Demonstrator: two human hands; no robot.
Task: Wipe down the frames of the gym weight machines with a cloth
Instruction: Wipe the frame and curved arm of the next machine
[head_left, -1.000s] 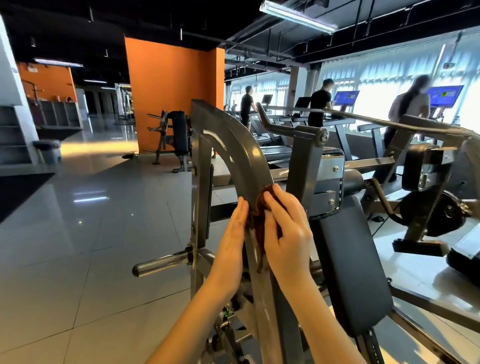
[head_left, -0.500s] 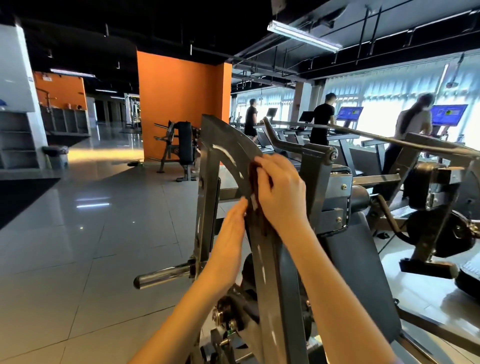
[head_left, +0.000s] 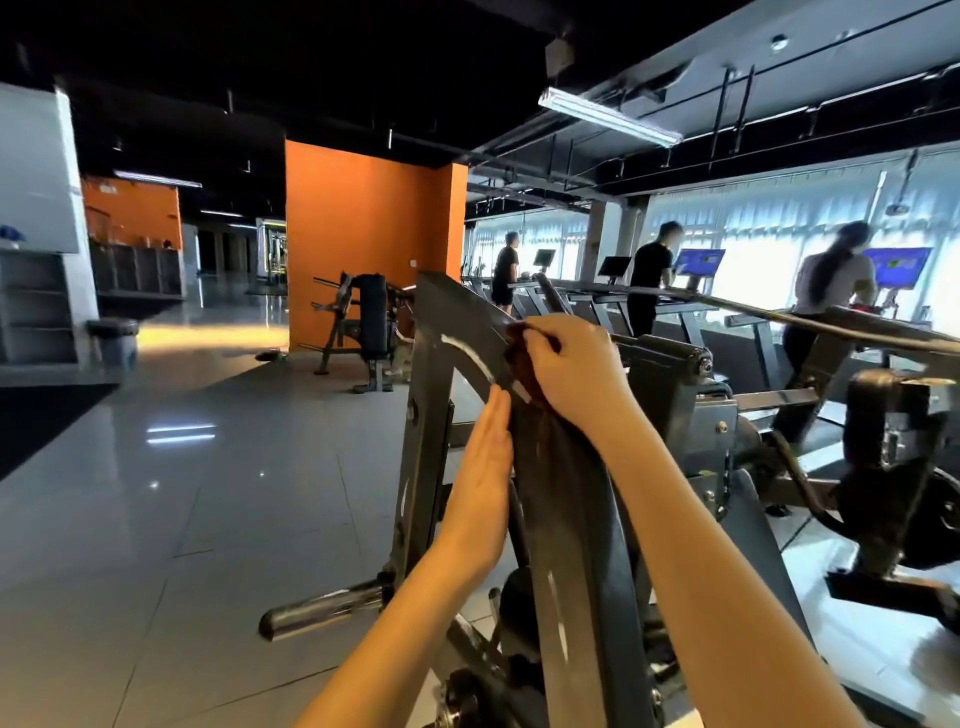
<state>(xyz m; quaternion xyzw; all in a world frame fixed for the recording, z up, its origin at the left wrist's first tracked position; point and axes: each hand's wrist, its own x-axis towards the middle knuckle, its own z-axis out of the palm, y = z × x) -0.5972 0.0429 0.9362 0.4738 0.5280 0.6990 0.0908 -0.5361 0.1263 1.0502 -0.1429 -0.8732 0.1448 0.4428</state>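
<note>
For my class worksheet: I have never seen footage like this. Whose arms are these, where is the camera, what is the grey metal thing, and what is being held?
No robot here: the pictures come from a camera worn on a person's head, looking forward and down, so both arms are that person's own. The right hand grips a brown cloth against the curved grey frame of a gym weight machine. The left hand, fingers straight, rests flat on the frame's side and holds nothing. A steel peg sticks out low on the left. Behind, people use treadmills.

Glossy tiled floor under weight machine
</note>
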